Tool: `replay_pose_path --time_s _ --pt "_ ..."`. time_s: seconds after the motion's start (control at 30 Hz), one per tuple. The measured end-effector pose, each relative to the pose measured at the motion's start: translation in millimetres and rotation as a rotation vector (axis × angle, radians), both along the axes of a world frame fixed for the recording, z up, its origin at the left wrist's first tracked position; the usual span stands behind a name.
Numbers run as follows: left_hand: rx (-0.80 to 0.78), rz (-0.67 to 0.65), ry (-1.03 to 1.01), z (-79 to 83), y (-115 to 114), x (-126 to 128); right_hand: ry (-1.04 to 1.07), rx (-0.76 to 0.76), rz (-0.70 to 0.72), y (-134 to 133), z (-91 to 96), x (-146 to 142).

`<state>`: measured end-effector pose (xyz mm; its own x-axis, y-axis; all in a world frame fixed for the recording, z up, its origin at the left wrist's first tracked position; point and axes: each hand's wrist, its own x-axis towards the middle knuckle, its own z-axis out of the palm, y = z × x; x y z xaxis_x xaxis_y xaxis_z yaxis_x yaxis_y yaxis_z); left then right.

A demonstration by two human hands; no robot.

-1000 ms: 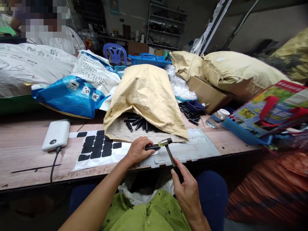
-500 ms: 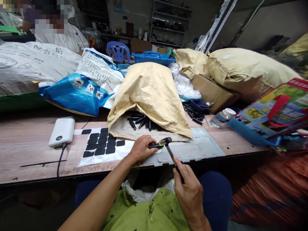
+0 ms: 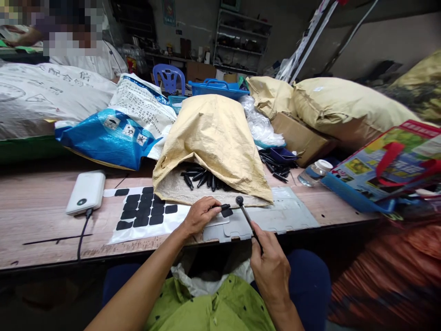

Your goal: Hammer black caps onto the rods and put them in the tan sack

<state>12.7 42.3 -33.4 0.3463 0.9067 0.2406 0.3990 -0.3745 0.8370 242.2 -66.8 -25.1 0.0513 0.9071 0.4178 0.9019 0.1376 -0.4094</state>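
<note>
Black part (image 3: 224, 209): short, dark, with a squarish end. It lies flat on the grey plate (image 3: 282, 214) near the bench's front edge, its left end pinched in the left hand (image 3: 200, 214).
Hammer (image 3: 246, 217): thin dark handle, small round head just right of the part. It tilts away, gripped low by the right hand (image 3: 272, 271).

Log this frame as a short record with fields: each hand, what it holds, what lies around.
Left hand: pinches a small black part on the grey metal plate
Right hand: grips a small hammer by its handle, head close to the part, on its right
Surface: wooden bench
Left of hands: white sheet of black pads; white power bank with cable
Behind: tan woven sack, loose black parts at its mouth
Right: clear bottle, white cap
</note>
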Motion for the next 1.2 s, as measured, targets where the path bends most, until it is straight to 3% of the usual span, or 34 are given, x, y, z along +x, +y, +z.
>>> replay_pose_path --time_s 0.13,0.23,0.37,0.53,0.9,1.03,1.2 --pt "-0.004 -0.036 -0.121 4.0 -1.4 -3.0 -0.062 -0.021 0.022 2.2 -7.4 -3.1" --pt "-0.003 -0.067 -0.14 6.3 -2.0 -3.7 -0.053 0.003 0.038 4.8 0.3 -8.6" --pt "0.004 -0.101 -0.124 6.6 -3.2 -3.7 0.135 0.021 0.162 18.5 20.5 -19.7" --pt "0.02 -0.146 -0.056 7.0 -6.2 -3.4 0.313 -0.154 0.27 40.2 31.4 -38.1" --pt "0.078 -0.242 0.08 10.7 -7.1 -3.4 0.001 -0.222 0.432 51.4 34.1 -34.9" --pt "0.085 -0.19 0.053 9.1 -8.8 -2.8 -0.037 -0.187 0.427 51.7 30.7 -34.3" --pt "0.161 -0.222 0.114 2.1 -7.5 -0.4 -0.171 -0.207 0.415 50.3 31.5 -32.8"
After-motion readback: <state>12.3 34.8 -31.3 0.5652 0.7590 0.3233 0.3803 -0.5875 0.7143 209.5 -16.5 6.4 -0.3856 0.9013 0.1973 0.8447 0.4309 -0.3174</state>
